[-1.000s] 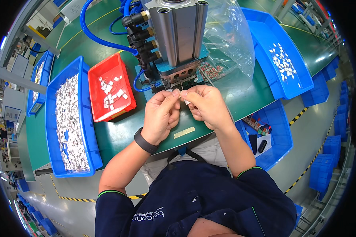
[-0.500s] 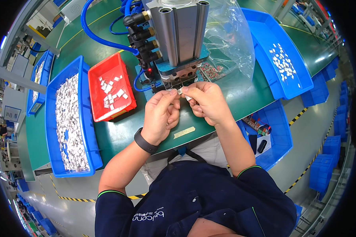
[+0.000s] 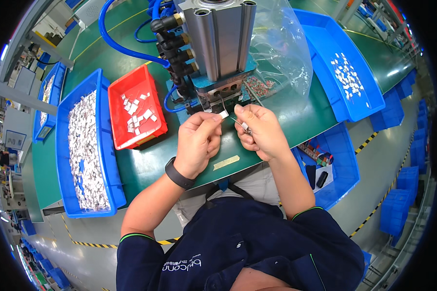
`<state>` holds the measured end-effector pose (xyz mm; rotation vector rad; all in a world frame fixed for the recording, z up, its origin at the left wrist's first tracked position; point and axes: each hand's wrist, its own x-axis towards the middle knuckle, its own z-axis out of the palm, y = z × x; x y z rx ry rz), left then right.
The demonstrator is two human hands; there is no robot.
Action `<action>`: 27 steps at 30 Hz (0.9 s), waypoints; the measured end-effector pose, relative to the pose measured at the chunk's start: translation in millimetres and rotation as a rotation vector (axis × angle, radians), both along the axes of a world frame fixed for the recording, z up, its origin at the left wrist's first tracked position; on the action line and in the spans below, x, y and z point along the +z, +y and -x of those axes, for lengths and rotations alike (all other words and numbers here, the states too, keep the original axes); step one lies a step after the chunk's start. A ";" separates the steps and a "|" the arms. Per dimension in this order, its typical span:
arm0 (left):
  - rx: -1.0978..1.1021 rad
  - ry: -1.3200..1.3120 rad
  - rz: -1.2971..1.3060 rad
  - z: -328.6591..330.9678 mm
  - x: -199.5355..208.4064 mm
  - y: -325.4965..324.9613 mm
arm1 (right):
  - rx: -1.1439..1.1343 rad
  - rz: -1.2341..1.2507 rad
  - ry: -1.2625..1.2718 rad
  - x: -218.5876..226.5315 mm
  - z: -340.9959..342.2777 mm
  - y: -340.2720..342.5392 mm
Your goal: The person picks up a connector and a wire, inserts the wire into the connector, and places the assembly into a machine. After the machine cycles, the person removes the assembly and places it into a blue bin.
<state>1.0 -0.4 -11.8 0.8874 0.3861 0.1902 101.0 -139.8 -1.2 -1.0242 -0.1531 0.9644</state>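
Observation:
A small white block with thin metal leads [image 3: 224,114] is pinched between the thumb and forefinger of my left hand [image 3: 197,140], just in front of the press. My right hand [image 3: 260,130], a little to the right, is closed around another small white part with wire leads [image 3: 246,128], which pokes out between the fingers. The two hands are apart. Behind them stands a pneumatic press [image 3: 223,43] with a silver cylinder and a dark lower tool, whose opening is partly hidden by my fingertips.
A red tray [image 3: 137,138] with white pieces lies to the left, beside a blue bin [image 3: 112,165] heaped with them. At the right, another blue tray [image 3: 325,43] holds scattered pieces. A transparent plastic bag [image 3: 289,58] and reddish scraps [image 3: 260,87] lie beside the press.
My right hand has drawn slightly right, away from my left. The white block in my left fingertips now shows more fully; the left hand has barely moved.

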 end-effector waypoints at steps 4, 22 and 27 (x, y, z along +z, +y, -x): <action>-0.028 -0.016 -0.016 0.5 1.1 -1.7 | -0.044 -0.048 -0.051 -6.1 -0.2 3.3; -0.120 -0.003 0.202 -1.3 -4.1 7.4 | 0.209 0.018 -0.074 7.0 9.4 4.2; -0.114 0.025 0.137 -3.1 2.6 5.1 | 0.160 0.156 -0.744 5.5 21.3 11.9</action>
